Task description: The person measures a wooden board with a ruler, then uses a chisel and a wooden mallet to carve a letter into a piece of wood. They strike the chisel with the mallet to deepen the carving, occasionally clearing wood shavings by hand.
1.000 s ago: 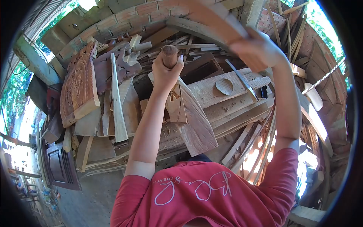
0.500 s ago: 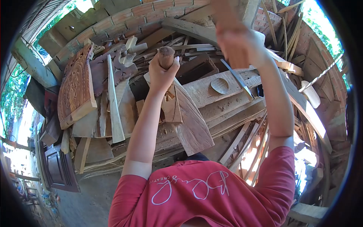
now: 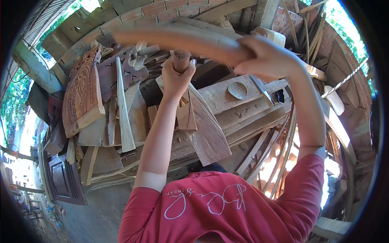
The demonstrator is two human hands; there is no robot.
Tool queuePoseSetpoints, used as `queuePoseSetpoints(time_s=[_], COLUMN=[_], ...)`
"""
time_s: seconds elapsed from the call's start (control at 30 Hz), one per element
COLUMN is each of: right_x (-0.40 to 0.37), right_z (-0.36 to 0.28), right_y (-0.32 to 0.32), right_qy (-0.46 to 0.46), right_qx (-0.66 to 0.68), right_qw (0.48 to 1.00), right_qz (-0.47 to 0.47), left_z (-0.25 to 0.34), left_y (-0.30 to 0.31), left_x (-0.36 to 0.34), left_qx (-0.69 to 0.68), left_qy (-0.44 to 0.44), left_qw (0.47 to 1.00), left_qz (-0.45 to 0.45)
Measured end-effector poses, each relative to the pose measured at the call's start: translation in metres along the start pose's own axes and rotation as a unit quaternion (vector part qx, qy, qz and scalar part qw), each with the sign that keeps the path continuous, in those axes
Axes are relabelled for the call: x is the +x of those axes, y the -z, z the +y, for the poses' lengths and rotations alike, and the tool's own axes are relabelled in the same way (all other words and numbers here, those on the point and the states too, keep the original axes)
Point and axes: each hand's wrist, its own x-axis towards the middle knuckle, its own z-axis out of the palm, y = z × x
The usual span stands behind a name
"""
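Note:
My left hand (image 3: 177, 77) is wrapped round the upright wooden handle of a chisel (image 3: 181, 60), whose blade is hidden below the fist. My right hand (image 3: 265, 58) grips one end of a long wooden mallet (image 3: 182, 40), blurred by motion. The mallet lies across the view, overlapping the top of the chisel handle. Under my left hand are a wooden block (image 3: 187, 117) and a slanting, grained board (image 3: 208, 129). A pale plank (image 3: 227, 95) to the right carries a shallow oval wooden dish (image 3: 237, 90) and a long metal blade (image 3: 262, 90).
A carved wooden panel (image 3: 83, 91) leans on the left, near a narrow pale strip of wood (image 3: 123, 109). Scrap timber is piled toward the brick wall (image 3: 133, 18). A white plastic container (image 3: 334, 101) hangs by a twisted rope on the right.
My right hand has swung the mallet from raised and near upright to lying across, over the chisel handle. My left hand keeps its grip, almost unmoved.

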Motion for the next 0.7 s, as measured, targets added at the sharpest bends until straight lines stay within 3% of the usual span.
queuePoseSetpoints(time_s=[0.03, 0.07, 0.13, 0.2, 0.23, 0.27, 0.3, 0.33, 0.4, 0.43, 0.53, 0.63, 0.7], right_x=[-0.003, -0.003, 0.0, 0.004, 0.002, 0.0, 0.005, 0.003, -0.001, -0.001, 0.008, 0.009, 0.001], right_z=[0.006, 0.006, 0.004, 0.019, 0.017, 0.016, 0.014, 0.017, 0.025, 0.02, 0.043, 0.065, 0.078], right_y=[-0.005, -0.006, -0.008, -0.024, -0.028, -0.031, -0.009, -0.008, -0.01, -0.009, -0.039, -0.09, -0.136], right_qy=[0.04, 0.039, 0.039, -0.008, 0.009, 0.022, -0.005, -0.005, -0.006, -0.036, -0.075, -0.278, -0.369], right_qx=[0.122, 0.121, 0.431, 0.4, 0.2, -0.01, -0.063, -0.065, 0.181, 0.229, 0.205, 0.054, 0.124], right_qw=[0.984, 0.985, 0.893, 0.911, 0.976, 0.997, 0.998, 0.998, 0.97, 0.957, 0.942, 0.949, 0.921], right_qz=[0.122, 0.118, 0.127, 0.101, 0.089, 0.075, -0.006, -0.005, 0.159, 0.175, 0.254, 0.138, 0.035], left_z=[-0.002, -0.001, 0.006, 0.005, 0.005, 0.006, 0.006, 0.006, 0.005, 0.005, 0.009, 0.01, 0.006], left_y=[0.002, 0.003, 0.006, 0.003, 0.002, 0.003, 0.003, 0.003, 0.004, 0.005, 0.007, 0.009, 0.01], left_x=[0.001, 0.0, 0.001, 0.001, 0.0, -0.001, -0.001, -0.001, -0.003, -0.003, -0.001, -0.003, -0.003], left_qx=[0.017, 0.015, 0.03, 0.014, -0.005, -0.002, -0.001, 0.001, 0.008, 0.016, 0.03, 0.018, 0.0], left_qy=[-0.001, 0.001, 0.021, -0.007, -0.034, -0.034, -0.029, -0.022, -0.018, -0.018, -0.008, -0.003, -0.014], left_qw=[1.0, 1.0, 0.999, 1.0, 0.999, 0.999, 1.0, 1.0, 1.0, 1.0, 0.999, 1.0, 1.0], left_qz=[-0.003, -0.001, -0.024, -0.011, -0.001, -0.005, -0.005, -0.003, -0.006, -0.007, -0.008, -0.006, 0.005])
